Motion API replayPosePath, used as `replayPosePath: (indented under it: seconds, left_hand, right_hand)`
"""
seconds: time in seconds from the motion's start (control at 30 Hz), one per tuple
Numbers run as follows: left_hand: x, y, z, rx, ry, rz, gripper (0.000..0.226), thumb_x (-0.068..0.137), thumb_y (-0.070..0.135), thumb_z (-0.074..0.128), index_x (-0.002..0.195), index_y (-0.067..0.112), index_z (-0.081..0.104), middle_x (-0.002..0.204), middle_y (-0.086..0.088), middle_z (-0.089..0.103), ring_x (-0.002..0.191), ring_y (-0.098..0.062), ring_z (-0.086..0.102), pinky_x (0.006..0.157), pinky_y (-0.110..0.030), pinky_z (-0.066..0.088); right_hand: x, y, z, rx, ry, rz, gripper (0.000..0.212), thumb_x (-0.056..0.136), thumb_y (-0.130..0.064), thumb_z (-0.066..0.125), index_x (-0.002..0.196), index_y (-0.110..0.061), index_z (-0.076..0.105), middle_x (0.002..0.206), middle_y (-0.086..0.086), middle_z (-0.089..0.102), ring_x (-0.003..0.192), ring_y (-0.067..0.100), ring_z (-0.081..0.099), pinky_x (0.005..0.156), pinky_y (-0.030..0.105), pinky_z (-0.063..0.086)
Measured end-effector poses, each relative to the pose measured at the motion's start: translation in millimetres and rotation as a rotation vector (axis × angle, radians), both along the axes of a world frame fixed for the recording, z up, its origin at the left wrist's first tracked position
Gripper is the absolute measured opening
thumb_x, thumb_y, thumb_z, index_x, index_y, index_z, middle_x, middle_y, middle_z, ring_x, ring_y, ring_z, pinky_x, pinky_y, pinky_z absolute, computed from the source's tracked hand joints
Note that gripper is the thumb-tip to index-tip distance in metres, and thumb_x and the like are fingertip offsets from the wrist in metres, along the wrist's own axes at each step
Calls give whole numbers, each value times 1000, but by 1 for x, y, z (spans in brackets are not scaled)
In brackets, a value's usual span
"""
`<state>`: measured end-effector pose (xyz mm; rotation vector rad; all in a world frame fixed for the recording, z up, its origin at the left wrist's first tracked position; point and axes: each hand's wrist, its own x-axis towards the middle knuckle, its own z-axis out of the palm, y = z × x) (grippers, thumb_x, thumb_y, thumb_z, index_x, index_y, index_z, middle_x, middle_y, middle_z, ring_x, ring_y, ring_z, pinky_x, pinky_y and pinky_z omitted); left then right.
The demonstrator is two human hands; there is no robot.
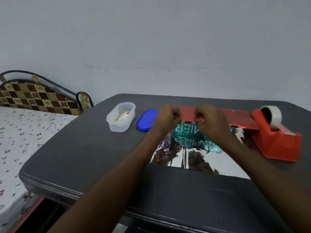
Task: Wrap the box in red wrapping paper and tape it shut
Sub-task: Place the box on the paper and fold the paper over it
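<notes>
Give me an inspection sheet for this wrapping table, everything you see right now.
Surface: dark grey table.
Job's things: teal box on wrapping paper, silver side up, red far flap folded over; orange tape dispenser at right.
Clutter: clear tub, blue lid beside it.
Hands: left hand and right hand pinch the flap's edge.
Cables: nothing seen.
Surroundings: bed, pale wall.

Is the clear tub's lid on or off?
Off. The blue lid lies flat on the table beside the open clear tub.
</notes>
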<state>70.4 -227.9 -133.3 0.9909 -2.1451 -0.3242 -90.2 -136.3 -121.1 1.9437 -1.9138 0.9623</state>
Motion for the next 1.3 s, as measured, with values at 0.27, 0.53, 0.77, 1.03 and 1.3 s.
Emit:
replayPosePath:
  seconds: [0.27,0.53,0.77,1.03,1.3]
  left_hand:
    - [6,-3,-1,55,39,-19,10,76,3,78,75,12,73,69,13,61,56,4,50,56,-11,42]
    - [10,8,2,-100,-112,5,41,82,6,74,118,22,68,99,1,65,92,-12,55,81,-25,46]
    - [-17,30,-13,-451,-257,-68,27,88,13,69,114,17,73,95,-5,67,90,-23,56,76,-29,40]
    - [-1,11,-16,-517,-266,55,20,76,22,81,95,17,80,78,1,67,81,-20,57,68,-30,41]
    - [-13,17,-8,-390,-217,115,24,88,38,66,91,16,75,90,0,64,92,-16,54,87,-31,35]
  right_hand:
    - [-15,-8,-24,-68,-59,-2,4,83,-18,79,85,-18,76,84,-3,68,79,17,60,71,36,54]
    - [-21,-6,-27,-94,-19,-9,2,84,-14,77,83,-13,76,81,0,68,78,18,56,67,30,45]
    - [-21,-4,-26,-86,-34,7,2,84,-11,76,82,-11,75,82,3,66,78,21,58,69,41,55]
    - [-19,-1,-27,-81,-47,7,5,82,-12,79,81,-11,74,83,2,65,79,19,56,67,35,52]
    - [-14,-1,-28,-76,-47,-38,12,80,-19,81,82,-14,70,84,-3,59,83,15,50,67,27,36]
